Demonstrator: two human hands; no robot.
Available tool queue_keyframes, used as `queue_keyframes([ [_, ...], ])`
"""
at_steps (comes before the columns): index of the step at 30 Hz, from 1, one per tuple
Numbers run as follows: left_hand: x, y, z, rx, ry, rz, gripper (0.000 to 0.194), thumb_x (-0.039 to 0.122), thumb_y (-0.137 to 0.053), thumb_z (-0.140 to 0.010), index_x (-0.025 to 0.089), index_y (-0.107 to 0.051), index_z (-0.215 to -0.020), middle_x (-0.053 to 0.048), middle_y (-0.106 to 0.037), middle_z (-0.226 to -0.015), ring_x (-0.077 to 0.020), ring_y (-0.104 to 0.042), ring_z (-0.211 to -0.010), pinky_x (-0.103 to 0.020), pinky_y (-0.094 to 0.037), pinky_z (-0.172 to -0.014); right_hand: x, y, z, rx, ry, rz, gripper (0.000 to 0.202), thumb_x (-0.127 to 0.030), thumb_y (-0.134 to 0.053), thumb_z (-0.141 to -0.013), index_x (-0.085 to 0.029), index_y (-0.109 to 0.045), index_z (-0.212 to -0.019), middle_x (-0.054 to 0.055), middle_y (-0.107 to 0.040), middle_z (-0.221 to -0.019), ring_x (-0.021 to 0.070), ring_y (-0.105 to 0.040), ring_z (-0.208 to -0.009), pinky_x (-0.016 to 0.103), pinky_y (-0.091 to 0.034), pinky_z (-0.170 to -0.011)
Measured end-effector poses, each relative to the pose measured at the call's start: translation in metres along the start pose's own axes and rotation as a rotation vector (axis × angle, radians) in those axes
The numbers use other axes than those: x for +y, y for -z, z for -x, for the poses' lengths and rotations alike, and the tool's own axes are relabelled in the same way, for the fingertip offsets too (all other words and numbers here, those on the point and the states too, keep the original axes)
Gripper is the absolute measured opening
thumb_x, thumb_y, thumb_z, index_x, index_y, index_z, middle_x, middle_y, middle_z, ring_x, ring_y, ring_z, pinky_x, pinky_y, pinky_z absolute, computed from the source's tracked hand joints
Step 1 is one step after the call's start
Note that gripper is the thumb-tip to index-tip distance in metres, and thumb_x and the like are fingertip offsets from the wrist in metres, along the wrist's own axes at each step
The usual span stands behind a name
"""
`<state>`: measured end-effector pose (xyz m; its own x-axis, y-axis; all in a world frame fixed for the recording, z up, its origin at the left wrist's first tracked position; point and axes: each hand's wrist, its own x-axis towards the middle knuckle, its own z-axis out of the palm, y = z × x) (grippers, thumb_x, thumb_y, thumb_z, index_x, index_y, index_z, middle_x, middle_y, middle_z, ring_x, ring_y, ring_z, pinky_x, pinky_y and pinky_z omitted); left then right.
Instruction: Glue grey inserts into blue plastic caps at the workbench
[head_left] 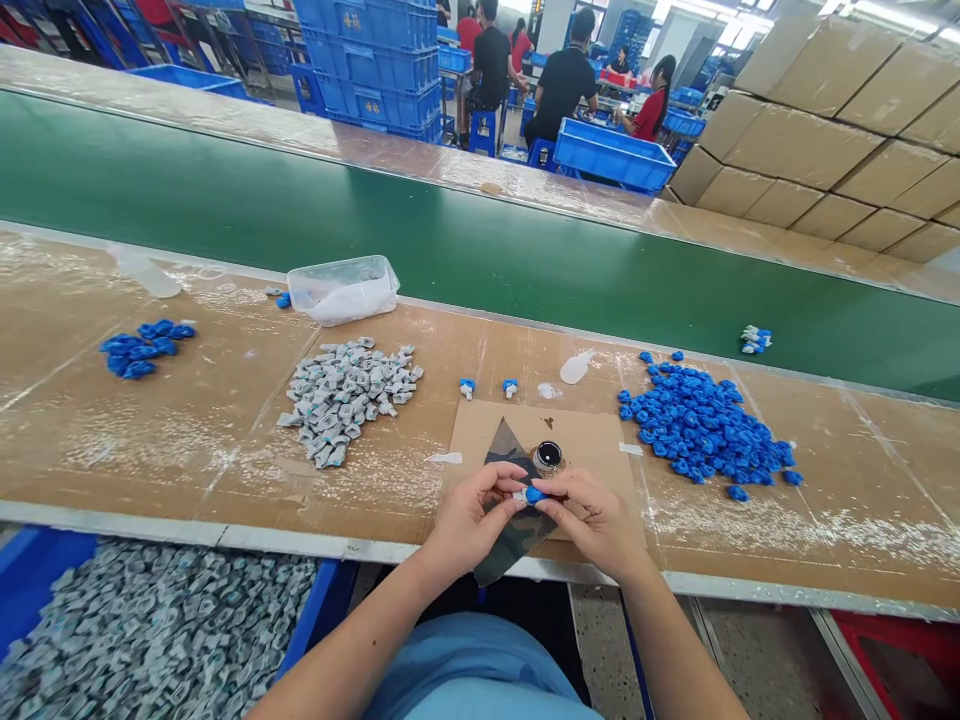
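Observation:
My left hand [474,515] pinches the pale end of a small part, and my right hand [592,515] grips its blue piece [534,495]. Both hands meet above a dark patterned cloth [491,567] lying on a cardboard sheet [615,435]. Just beyond the fingers stands a small round pot of dark liquid [549,456]. Two blue-and-white assemblies [467,388] stand behind the sheet. A pile of grey pieces [352,395] lies to the left, and a pile of blue pieces [705,425] to the right.
A green conveyor belt [465,240] runs behind the table [247,400]. A clear plastic box [345,290] sits near its edge. More blue pieces [142,348] lie at far left. A blue bin [319,610] of grey pieces is below left. People sit beyond, near stacked cartons [810,140].

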<state>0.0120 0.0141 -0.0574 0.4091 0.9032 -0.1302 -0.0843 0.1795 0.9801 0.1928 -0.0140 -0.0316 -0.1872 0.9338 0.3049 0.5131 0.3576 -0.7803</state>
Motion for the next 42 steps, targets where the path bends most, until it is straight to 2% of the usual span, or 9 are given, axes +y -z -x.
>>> queue_keyframes([
  [9, 0.004, -0.003, -0.001, -0.011, 0.071, 0.147, 0.031, 0.032, -0.071, -0.07, 0.017, -0.059, -0.094, -0.002, -0.065, -0.079, -0.015, -0.063, -0.077, -0.028, -0.052, -0.075, 0.002, -0.006, 0.004, 0.103, 0.009, -0.084, 0.017, -0.028, -0.065, -0.082, -0.028, -0.075, -0.096, 0.0, -0.065, -0.064, 0.0111, -0.06, -0.057, 0.021, -0.05, -0.051],
  [14, 0.012, -0.001, -0.002, -0.113, 0.015, -0.02, 0.028, 0.027, -0.069, -0.074, 0.018, -0.059, -0.099, -0.001, -0.064, -0.077, -0.0134, -0.061, -0.076, -0.027, -0.049, -0.074, 0.004, 0.003, 0.006, 0.04, 0.049, -0.098, 0.021, -0.021, -0.065, -0.082, -0.029, -0.074, -0.099, 0.002, -0.071, -0.074, 0.0114, -0.065, -0.065, 0.02, -0.054, -0.057],
  [17, 0.02, -0.003, -0.004, -0.155, 0.042, 0.079, 0.031, 0.028, -0.071, -0.072, 0.018, -0.057, -0.098, 0.001, -0.062, -0.075, -0.0117, -0.06, -0.072, -0.025, -0.049, -0.07, 0.001, 0.007, 0.006, 0.068, 0.003, -0.143, 0.023, -0.018, -0.067, -0.08, -0.029, -0.074, -0.098, 0.001, -0.071, -0.076, 0.0112, -0.066, -0.066, 0.019, -0.054, -0.058],
  [21, 0.022, -0.007, -0.004, -0.116, 0.063, 0.217, 0.034, 0.032, -0.074, -0.07, 0.017, -0.056, -0.094, 0.001, -0.062, -0.076, -0.011, -0.061, -0.071, -0.025, -0.049, -0.07, -0.001, 0.003, 0.007, 0.137, -0.087, -0.202, 0.02, -0.02, -0.068, -0.079, -0.027, -0.074, -0.096, 0.002, -0.07, -0.075, 0.012, -0.066, -0.065, 0.019, -0.055, -0.055],
  [24, 0.017, -0.008, -0.003, -0.085, 0.061, 0.227, 0.034, 0.035, -0.074, -0.071, 0.017, -0.056, -0.093, -0.001, -0.064, -0.079, -0.0123, -0.062, -0.074, -0.026, -0.05, -0.073, 0.0, -0.002, 0.01, 0.165, -0.079, -0.206, 0.02, -0.02, -0.067, -0.08, -0.026, -0.073, -0.097, 0.003, -0.071, -0.078, 0.0127, -0.067, -0.068, 0.02, -0.056, -0.058],
  [29, 0.015, -0.003, 0.001, -0.096, -0.057, -0.029, 0.021, 0.028, -0.064, -0.079, 0.018, -0.057, -0.097, -0.004, -0.066, -0.085, -0.0158, -0.064, -0.084, -0.029, -0.05, -0.079, -0.001, -0.001, 0.01, 0.106, 0.058, -0.027, 0.022, -0.017, -0.065, -0.082, -0.025, -0.071, -0.102, 0.004, -0.073, -0.088, 0.0142, -0.069, -0.079, 0.024, -0.057, -0.071],
  [33, 0.023, 0.002, 0.002, -0.145, -0.091, -0.194, 0.02, 0.02, -0.06, -0.08, 0.019, -0.058, -0.1, -0.004, -0.067, -0.087, -0.016, -0.064, -0.083, -0.028, -0.05, -0.076, -0.005, 0.006, 0.008, 0.015, 0.086, 0.055, 0.016, -0.022, -0.063, -0.084, -0.024, -0.07, -0.099, 0.004, -0.073, -0.085, 0.0144, -0.069, -0.075, 0.024, -0.057, -0.067],
  [36, 0.023, 0.001, 0.001, -0.171, -0.043, -0.092, 0.024, 0.021, -0.063, -0.077, 0.018, -0.057, -0.101, -0.001, -0.064, -0.079, -0.0141, -0.062, -0.076, -0.026, -0.049, -0.071, -0.007, 0.007, 0.008, 0.0, 0.1, 0.066, 0.014, -0.022, -0.063, -0.084, -0.022, -0.069, -0.097, 0.003, -0.072, -0.079, 0.0136, -0.067, -0.069, 0.023, -0.055, -0.061],
  [42, 0.012, -0.005, 0.002, -0.122, 0.024, 0.207, 0.032, 0.03, -0.07, -0.073, 0.017, -0.056, -0.099, 0.0, -0.062, -0.079, -0.0112, -0.061, -0.074, -0.024, -0.048, -0.072, -0.004, -0.009, 0.016, 0.219, 0.158, 0.017, 0.018, -0.015, -0.063, -0.083, -0.024, -0.067, -0.098, 0.002, -0.07, -0.079, 0.0125, -0.066, -0.069, 0.022, -0.055, -0.061],
])
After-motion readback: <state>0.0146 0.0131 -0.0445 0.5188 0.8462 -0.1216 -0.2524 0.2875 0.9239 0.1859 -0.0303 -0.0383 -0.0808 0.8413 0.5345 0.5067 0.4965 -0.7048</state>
